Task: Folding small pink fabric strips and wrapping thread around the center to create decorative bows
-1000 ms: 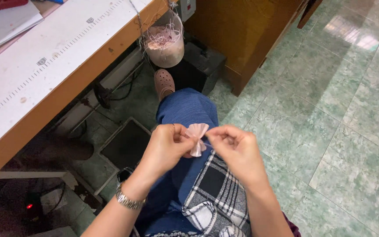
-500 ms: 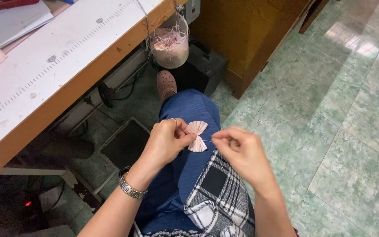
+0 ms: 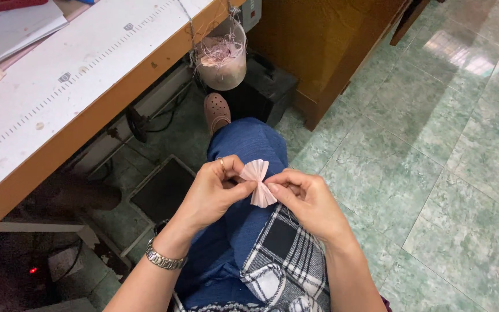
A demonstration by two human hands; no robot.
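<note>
- Two hands meet over the lap near frame centre, both pinching one small pink pleated bow point(image 3: 257, 182) at its waist.
- Left hand point(image 3: 213, 193): fingers curled, thumb + forefinger pressed on the bow's middle from the 9 o'clock side; ring on one finger, metal watch point(image 3: 161, 258) on the wrist at 7 o'clock of the hand.
- Right hand point(image 3: 307, 199): fingertips closed on the same middle from the 3 o'clock side, thumb on top.
- Bow: pleats fan out toward 12 and 6 o'clock, narrow in the centre where the fingers grip; held in the air above the blue-trousered leg point(image 3: 248, 151), not resting on it as far as I can tell.
- Black/white checked cloth point(image 3: 287, 260) lies on the lap at 6 o'clock of the bow.
- Pink clog point(image 3: 216, 111) on the foot at 12 o'clock, just past the knee.
- Clear plastic tub point(image 3: 221, 56) w/ pale pink thread scraps hangs at the desk edge, 12 o'clock of the clog.
- Desk point(image 3: 82, 75): white top w/ printed ruler strip, wooden edge, runs across the upper left, 10 o'clock of the hands.
- Black treadle pedal point(image 3: 160, 190) on the green tiled floor point(image 3: 434, 173), 9 o'clock of the left hand.
</note>
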